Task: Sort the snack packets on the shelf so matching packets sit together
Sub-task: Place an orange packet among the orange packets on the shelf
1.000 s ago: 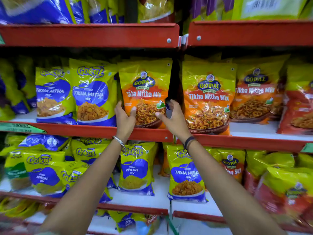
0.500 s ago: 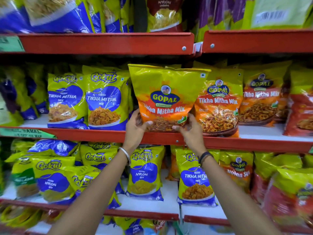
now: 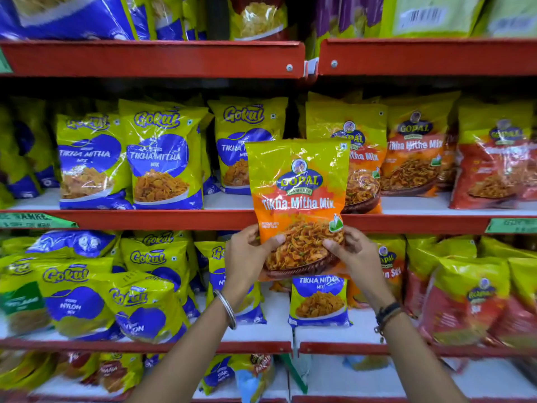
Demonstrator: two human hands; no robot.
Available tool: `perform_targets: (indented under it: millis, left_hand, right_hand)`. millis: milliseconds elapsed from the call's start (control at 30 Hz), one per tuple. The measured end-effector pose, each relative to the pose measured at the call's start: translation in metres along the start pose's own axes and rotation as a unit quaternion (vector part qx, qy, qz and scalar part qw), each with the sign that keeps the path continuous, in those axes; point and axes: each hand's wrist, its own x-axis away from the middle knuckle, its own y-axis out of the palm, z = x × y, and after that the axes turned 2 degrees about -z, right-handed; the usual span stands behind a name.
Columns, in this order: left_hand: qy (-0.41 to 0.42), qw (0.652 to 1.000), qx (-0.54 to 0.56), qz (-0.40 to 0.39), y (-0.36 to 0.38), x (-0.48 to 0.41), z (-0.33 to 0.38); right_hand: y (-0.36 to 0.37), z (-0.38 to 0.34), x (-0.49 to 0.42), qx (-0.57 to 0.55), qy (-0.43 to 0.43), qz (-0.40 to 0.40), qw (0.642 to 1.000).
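I hold an orange-and-yellow Gopal Tikha Mitha Mix packet (image 3: 299, 199) upright in front of the middle shelf edge (image 3: 145, 219). My left hand (image 3: 247, 257) grips its lower left corner and my right hand (image 3: 354, 254) its lower right corner. Behind it on the middle shelf stand matching Gopal Tikha Mitha Mix packets (image 3: 412, 158). To the left stand blue-and-yellow Gokul Tikha Mitha Mix packets (image 3: 162, 161), one of them (image 3: 241, 141) right behind the held packet's left side.
Red Gopal packets (image 3: 491, 167) stand at the middle shelf's right end. The lower shelf holds Gokul Nylon Sev packets (image 3: 81, 301), one Gokul Tikha Mitha Mix packet (image 3: 319, 301) and red Gopal packets (image 3: 465, 301). A red upper shelf edge (image 3: 151, 58) runs overhead.
Both hands lifted the Gopal packet off the middle shelf, drew it toward me and lowered it in front of the shelf edge. A Gokul packet behind its old spot now shows.
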Motion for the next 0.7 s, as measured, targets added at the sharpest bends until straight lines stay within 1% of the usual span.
perform_targets:
  millis: [167,267,533,700]
  left_hand:
    - [-0.031,0.999,-0.033,-0.006,0.007,0.018,-0.011]
    - [-0.038,0.999,-0.034,-0.004,0.009,0.021,-0.014]
    - [-0.035,0.998,-0.047,-0.007,0.017,0.027,-0.011]
    - [-0.038,0.998,-0.041,-0.002,0.028,0.026,-0.004]
  right_hand:
    - [-0.007,0.017,0.017,0.015,0.031,-0.008,0.999]
    - [-0.009,0.022,0.02,0.021,0.038,-0.011,0.999]
    - [-0.017,0.032,0.022,0.013,0.048,-0.017,0.999]
    - [-0.031,0.036,0.016,-0.016,0.045,-0.014,0.999]
